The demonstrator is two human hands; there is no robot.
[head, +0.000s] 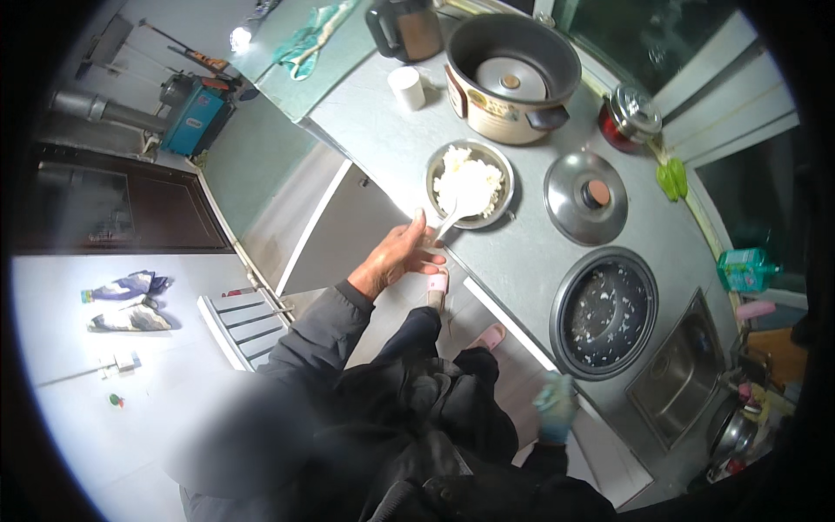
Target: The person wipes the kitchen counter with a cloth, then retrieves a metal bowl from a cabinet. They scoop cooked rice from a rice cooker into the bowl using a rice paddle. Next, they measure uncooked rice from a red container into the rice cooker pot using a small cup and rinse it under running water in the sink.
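My left hand (398, 258) is bare, at the counter's front edge, with the thumb raised and the fingers loosely spread. The handle of a white rice paddle (447, 225) reaches its fingers; whether they grip it I cannot tell. The paddle's head rests on white cooked rice (456, 160) in a round steel bowl (510, 192). My right hand (556, 406), in a greenish glove and blurred, is low by the counter front, below a dark inner cooking pot (559, 320) with rice grains stuck inside. Its fingers are too blurred to read.
An electric cooker body (502, 121), a metal lid (577, 218), a white cup (406, 88), a dark kettle (417, 32) and a red pot (620, 127) stand on the counter. Green peppers (672, 179) lie by the window. A steel sink (682, 372) is at right.
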